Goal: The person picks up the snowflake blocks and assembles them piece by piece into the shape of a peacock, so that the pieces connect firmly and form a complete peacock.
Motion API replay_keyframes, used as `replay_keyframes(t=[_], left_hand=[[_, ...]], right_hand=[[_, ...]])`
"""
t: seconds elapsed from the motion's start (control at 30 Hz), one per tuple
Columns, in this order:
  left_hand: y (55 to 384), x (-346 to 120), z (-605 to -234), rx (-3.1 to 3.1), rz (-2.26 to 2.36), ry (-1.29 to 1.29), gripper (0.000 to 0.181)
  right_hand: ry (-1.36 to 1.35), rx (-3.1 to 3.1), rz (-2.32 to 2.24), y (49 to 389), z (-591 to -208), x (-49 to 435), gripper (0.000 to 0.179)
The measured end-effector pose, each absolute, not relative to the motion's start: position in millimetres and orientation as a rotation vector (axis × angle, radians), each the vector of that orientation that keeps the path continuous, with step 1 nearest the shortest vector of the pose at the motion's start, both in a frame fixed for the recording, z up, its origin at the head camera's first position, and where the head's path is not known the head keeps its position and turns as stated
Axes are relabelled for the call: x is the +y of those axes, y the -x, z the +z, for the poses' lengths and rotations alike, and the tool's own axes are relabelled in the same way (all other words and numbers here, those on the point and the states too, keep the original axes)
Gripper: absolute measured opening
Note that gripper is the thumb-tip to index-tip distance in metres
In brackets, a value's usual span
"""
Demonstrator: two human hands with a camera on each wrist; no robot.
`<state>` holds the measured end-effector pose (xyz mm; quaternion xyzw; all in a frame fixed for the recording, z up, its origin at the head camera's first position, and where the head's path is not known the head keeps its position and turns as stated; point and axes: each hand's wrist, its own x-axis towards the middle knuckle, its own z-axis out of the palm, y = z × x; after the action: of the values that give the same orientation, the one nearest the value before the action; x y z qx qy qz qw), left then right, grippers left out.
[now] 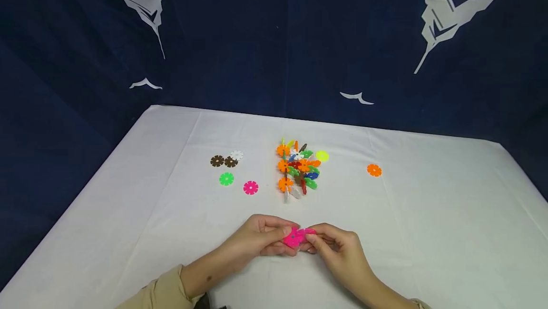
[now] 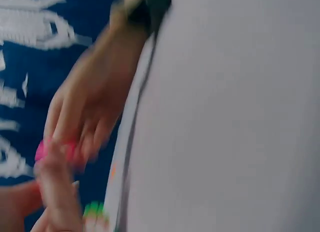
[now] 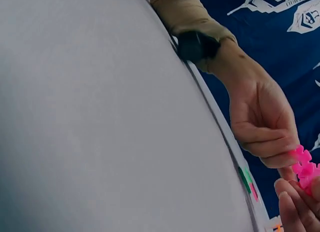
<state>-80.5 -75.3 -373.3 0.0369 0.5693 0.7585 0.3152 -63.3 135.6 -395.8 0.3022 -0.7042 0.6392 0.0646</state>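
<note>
In the head view, both hands meet above the near middle of the table. My left hand (image 1: 254,238) pinches a pink notched plastic disc (image 1: 293,239) between thumb and fingers. A second pink disc (image 1: 310,231), tilted against the first at its slots, is held in the thumb and fingers of my right hand (image 1: 340,247). Seen from the right wrist, the pink discs (image 3: 305,167) overlap edge to edge between the two hands. The left wrist view is blurred, with a pink patch (image 2: 70,149) at the fingertips.
Beyond the hands stands a multicoloured cluster of joined discs (image 1: 299,168). To its left lie two brown discs (image 1: 217,161), a white one (image 1: 237,155), a green one (image 1: 226,178) and a pink one (image 1: 250,187). A yellow disc (image 1: 322,156) and an orange disc (image 1: 374,170) lie right.
</note>
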Motion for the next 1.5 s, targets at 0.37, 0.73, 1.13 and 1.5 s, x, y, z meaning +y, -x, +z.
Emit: replay_keyframes(t=[0.37, 0.73, 1.13, 1.5], left_hand=[[108, -95, -380, 2.426, 1.295, -0.767, 0.03], [107, -106, -375, 2.702, 1.038, -0.734, 0.027], [107, -103, -378, 2.236, 1.555, -0.591, 0.004], [99, -96, -373, 1.928, 1.805, -0.465, 0.012]], right_hand=[[-0.549, -2.265, 2.362, 64, -393, 145, 0.016], [-0.462, -2.259, 2.575, 64, -391, 145, 0.018], [-0.489, -2.22, 2.646, 66, -394, 145, 0.011], [-0.392, -2.233, 2.71, 68, -390, 146, 0.006]])
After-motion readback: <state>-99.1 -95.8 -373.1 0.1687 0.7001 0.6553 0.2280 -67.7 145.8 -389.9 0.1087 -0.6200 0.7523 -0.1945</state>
